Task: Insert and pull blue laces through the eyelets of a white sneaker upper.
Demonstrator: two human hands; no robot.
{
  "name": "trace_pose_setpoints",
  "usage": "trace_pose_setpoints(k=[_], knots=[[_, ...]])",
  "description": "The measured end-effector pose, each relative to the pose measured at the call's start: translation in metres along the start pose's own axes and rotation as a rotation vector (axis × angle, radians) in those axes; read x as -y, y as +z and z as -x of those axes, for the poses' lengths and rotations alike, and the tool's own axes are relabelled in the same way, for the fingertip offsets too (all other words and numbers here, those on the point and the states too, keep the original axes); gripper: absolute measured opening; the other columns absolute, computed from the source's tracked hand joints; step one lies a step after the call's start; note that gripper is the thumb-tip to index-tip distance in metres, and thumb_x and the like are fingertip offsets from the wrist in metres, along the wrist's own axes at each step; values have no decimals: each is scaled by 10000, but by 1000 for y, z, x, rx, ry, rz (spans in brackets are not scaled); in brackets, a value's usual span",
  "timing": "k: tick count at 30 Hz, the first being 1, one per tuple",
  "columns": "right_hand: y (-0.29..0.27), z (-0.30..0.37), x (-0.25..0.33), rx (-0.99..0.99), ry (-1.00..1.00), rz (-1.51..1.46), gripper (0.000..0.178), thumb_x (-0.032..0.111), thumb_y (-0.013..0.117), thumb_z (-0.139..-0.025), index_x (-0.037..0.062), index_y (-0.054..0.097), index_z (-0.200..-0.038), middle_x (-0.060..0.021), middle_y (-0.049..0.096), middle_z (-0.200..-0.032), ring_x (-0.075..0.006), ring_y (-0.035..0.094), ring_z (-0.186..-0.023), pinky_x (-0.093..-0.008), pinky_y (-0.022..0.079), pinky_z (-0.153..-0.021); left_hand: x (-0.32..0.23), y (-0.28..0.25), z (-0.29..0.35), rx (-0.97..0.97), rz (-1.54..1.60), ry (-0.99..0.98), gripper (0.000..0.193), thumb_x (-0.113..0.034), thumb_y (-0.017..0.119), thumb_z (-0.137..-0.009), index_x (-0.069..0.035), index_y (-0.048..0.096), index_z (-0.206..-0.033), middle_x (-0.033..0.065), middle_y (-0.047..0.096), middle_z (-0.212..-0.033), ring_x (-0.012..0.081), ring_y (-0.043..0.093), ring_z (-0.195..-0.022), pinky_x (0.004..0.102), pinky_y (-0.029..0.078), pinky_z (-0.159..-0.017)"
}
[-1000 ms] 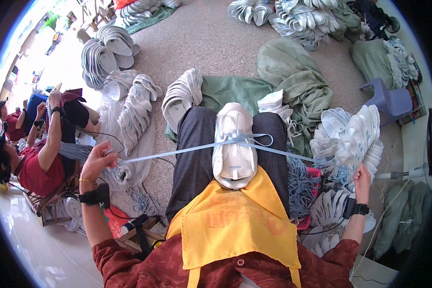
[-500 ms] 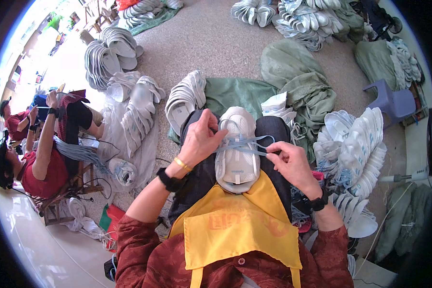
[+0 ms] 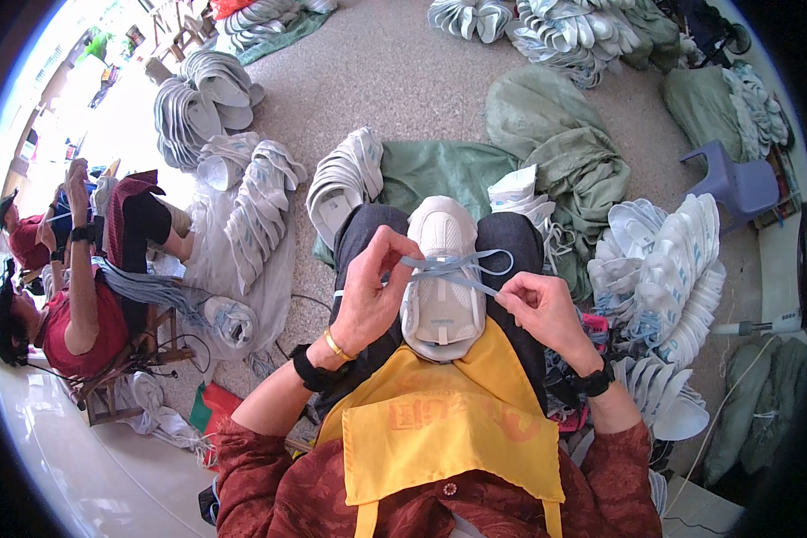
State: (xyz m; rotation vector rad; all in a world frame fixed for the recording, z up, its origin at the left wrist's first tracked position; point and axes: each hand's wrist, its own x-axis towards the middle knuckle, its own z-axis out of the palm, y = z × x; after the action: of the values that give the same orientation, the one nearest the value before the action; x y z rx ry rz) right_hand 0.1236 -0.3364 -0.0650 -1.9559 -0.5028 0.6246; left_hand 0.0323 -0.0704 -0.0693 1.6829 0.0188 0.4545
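Observation:
A white shoe upper (image 3: 443, 309) lies on my lap between my thighs, over a yellow apron (image 3: 444, 439). Across its middle runs a light blue shoelace (image 3: 448, 267), crossed over itself, with a loop sticking out on the right. At the left of the shoe, my left hand (image 3: 374, 291) pinches one part of the lace between thumb and fingertips. On the other side my right hand (image 3: 540, 309) pinches the lace's other end, just off the shoe's edge. The lace is stretched between both hands.
Stacked white shoe uppers stand ahead of my left knee (image 3: 345, 184) and at my right (image 3: 659, 269). Green sacks (image 3: 547, 134) lie beyond my knees. A purple stool (image 3: 735, 184) is at the far right. Two people in red shirts sit at the left; the nearer person (image 3: 81, 314) has an arm raised.
My left hand has shifted slightly, its fingers now curled around the lace beside the shoe. The lace lies straighter, and the left loop is gone. The nearer person's arm has moved up.

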Motion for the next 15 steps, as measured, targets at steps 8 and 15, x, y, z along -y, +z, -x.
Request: trace_pose_setpoints(k=[8,15], knots=[[-13,19,-3,109,106,-124,136,108,713,-970,5,692,-884,44,626,-710,-23,568,-599,-213,450,-531,-22,-38,0,420,-357,-232,199,-97,712,-932,-12,555,-842,6,521,-733,80,454,-672,261,390,-602],[-31,27,-4,151,127,-146,114,95,706,-975,13,685,-899,43,619,-731,-25,552,-594,-201,431,-518,3,-32,-10,379,-210,-420,279,-146,757,-915,-32,524,-811,-5,549,-794,75,448,-699,254,391,-630]])
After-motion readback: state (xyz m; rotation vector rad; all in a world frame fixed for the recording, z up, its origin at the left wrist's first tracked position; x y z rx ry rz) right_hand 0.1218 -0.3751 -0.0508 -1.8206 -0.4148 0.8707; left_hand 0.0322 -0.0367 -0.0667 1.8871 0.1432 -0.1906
